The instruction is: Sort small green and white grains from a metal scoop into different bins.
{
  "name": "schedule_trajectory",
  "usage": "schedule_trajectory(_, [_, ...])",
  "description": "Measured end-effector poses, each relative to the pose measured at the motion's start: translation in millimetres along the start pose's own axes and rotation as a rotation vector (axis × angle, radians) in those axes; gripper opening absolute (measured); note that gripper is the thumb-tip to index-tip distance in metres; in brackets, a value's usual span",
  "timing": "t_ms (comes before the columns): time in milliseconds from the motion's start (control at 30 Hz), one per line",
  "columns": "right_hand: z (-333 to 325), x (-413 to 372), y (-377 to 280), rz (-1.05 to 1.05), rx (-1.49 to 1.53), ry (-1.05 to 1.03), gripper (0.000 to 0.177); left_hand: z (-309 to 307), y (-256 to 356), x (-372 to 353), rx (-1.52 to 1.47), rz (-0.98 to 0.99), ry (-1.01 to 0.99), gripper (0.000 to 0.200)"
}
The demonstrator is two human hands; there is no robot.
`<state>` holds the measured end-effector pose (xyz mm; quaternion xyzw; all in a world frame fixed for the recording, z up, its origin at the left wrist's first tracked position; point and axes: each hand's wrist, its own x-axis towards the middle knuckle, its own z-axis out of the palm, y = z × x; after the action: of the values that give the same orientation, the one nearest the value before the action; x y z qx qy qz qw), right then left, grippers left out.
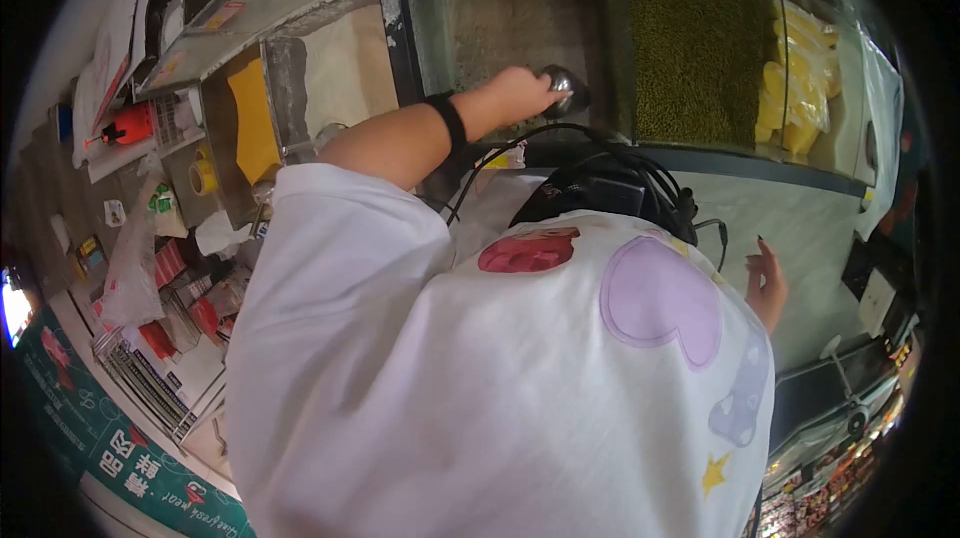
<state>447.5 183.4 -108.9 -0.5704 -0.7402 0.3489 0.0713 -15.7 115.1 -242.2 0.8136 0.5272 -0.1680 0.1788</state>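
Observation:
My left hand [512, 98], with a black band [447, 124] round its forearm, is closed on a shiny metal scoop [562, 86]. It is at the near side of a bin [530, 23] holding a greyish-brown layer whose grains are too fine to make out. What the scoop contains, if anything, is not visible. Down at the right of my body, my right hand [767, 283] hangs with its fingers loosely apart and nothing visible in them. A black device [590, 188] with cables sits at my waist, close below the scoop.
Right of the scoop's bin is a bin of small green beans [695, 53], then yellow packages [797, 78] in clear plastic. A pale-filled bin [350, 63] lies to the left. Yellow tape [203, 172] and plastic bags [133, 273] are farther left. A dark ledge [740, 163] edges the bins.

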Motion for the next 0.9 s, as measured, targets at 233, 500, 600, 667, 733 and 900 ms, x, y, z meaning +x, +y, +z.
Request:
schedule_trajectory(233, [11.6, 1.0, -5.5, 0.09, 0.039, -0.04, 0.034, -23.5, -17.0, -62.7, 0.029, -0.142, -0.2, 0.051])
schedule_trajectory(500, [18.1, 3.4, 1.7, 0.08, 0.07, -0.065, 0.034, -22.9, -81.2, -42.1, 0.165, -0.269, -0.345, 0.017])
schedule_trajectory(600, [14.7, 2.8, 9.7, 0.064, 0.049, -0.074, 0.034, -57.5, -88.6, -27.0, 0.152, -0.241, -0.447, 0.02])
schedule_trajectory(667, [12.5, -0.3, 18.3, 0.036, 0.05, -0.084, 0.033, -40.7, -96.7, -10.5, 0.141, -0.223, -0.48, 0.021])
schedule_trajectory(733, [13.5, -4.9, 24.7, 0.016, 0.059, -0.044, 0.033, -48.1, -94.4, -13.1, 0.082, -0.146, -0.514, 0.026])
schedule_trajectory(900, [11.2, -20.4, 33.5, 0.18, 0.07, -0.05, 0.034, -57.0, -81.0, 2.8, -0.002, -0.171, -0.636, 0.031])
